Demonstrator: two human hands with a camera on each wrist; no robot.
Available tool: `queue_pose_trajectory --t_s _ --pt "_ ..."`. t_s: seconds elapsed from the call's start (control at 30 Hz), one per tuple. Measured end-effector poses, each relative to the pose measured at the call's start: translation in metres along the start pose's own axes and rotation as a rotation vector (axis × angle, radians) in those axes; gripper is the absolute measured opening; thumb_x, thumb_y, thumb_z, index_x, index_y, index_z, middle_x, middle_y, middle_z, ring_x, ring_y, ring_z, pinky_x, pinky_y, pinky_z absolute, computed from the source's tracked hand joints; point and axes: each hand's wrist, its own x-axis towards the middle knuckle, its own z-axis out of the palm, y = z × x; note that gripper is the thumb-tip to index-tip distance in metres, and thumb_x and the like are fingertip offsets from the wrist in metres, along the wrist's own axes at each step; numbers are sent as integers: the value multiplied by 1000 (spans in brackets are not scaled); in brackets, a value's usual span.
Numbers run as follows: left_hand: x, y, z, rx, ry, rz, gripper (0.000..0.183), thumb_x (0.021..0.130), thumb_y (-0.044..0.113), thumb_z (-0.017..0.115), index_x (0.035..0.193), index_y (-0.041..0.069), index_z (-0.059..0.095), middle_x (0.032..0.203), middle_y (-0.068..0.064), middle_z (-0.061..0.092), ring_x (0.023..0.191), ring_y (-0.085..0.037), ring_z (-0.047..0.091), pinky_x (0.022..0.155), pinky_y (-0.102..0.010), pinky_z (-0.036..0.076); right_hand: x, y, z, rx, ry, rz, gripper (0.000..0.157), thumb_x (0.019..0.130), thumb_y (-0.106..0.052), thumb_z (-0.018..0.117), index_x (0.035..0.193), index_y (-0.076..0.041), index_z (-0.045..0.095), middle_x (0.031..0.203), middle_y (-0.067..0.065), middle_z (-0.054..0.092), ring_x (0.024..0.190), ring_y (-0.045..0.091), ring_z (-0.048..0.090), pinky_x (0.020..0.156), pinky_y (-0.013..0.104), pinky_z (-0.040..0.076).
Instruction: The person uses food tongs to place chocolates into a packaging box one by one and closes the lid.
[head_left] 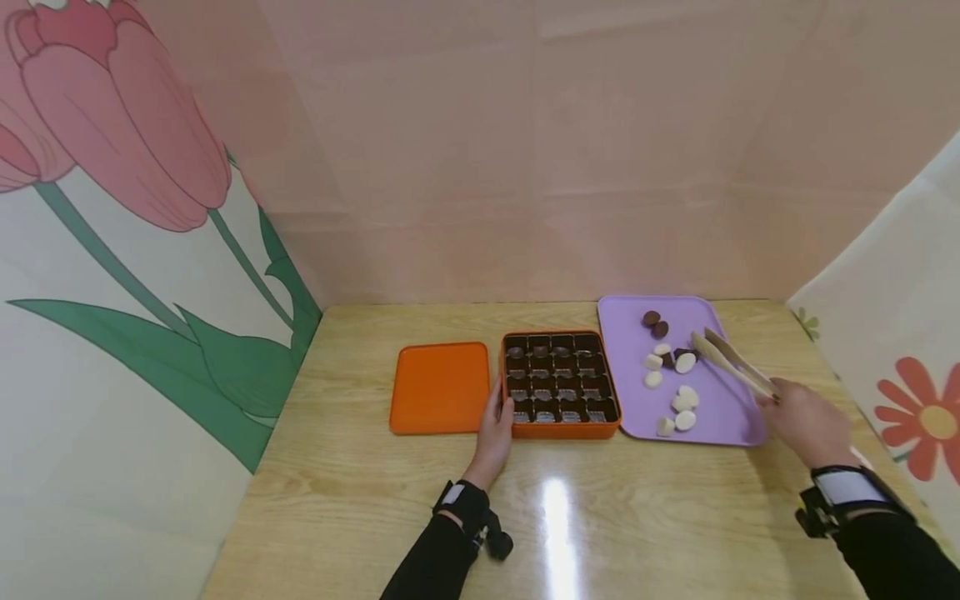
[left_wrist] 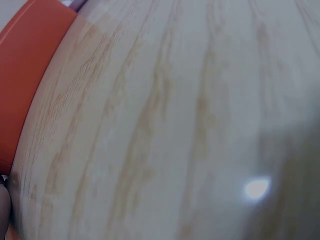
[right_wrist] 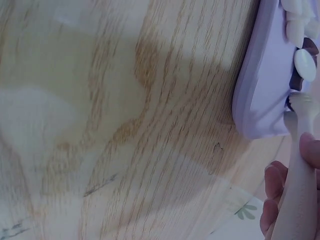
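My left hand point(head_left: 492, 437) lies against the left side of an orange box point(head_left: 562, 431), fingers extended along its wall. A dark insert point(head_left: 566, 387) divided into several compartments fills the box. In the left wrist view only the orange box wall point(left_wrist: 30, 65) and a bit of finger show. My right hand point(head_left: 810, 421) holds pale tongs point(head_left: 738, 367) over a purple tray point(head_left: 637, 417). The tong tips are at a dark chocolate point(right_wrist: 290, 102) beside a white oval chocolate point(head_left: 686, 362); whether they pinch it I cannot tell. Several white and brown chocolates lie on the tray.
Left of the box lies a flat orange lid point(head_left: 438, 389) on the wooden table point(head_left: 337, 500). A pink backdrop point(head_left: 450, 167) stands behind, with flower-printed sheets point(head_left: 90, 400) at the sides.
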Motion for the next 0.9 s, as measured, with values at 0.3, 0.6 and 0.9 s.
queue_pose_trajectory --t_s 0.3,0.6,0.9 --pt "0 0 0 18 5 -19 55 100 41 36 151 37 15 161 4 12 143 -25 15 115 -56 26 -7 -3 0 -22 6 38 29 89 -26 57 101 0 61 67 17 63 48 22 45 34 33 28" --pt "1 -2 0 11 10 -17 55 100 42 37 150 39 16 161 4 12 143 -26 16 115 -55 26 -12 -7 -5 -19 51 21 29 90 -25 56 107 -2 60 74 23 64 48 25 46 34 36 26" --pt "0 0 1 3 11 12 55 100 41 37 150 37 17 161 -1 12 143 -30 16 114 -58 26 -16 -40 -19 -15 112 -28 35 89 -23 58 118 -3 60 89 30 68 55 30 54 34 35 28"
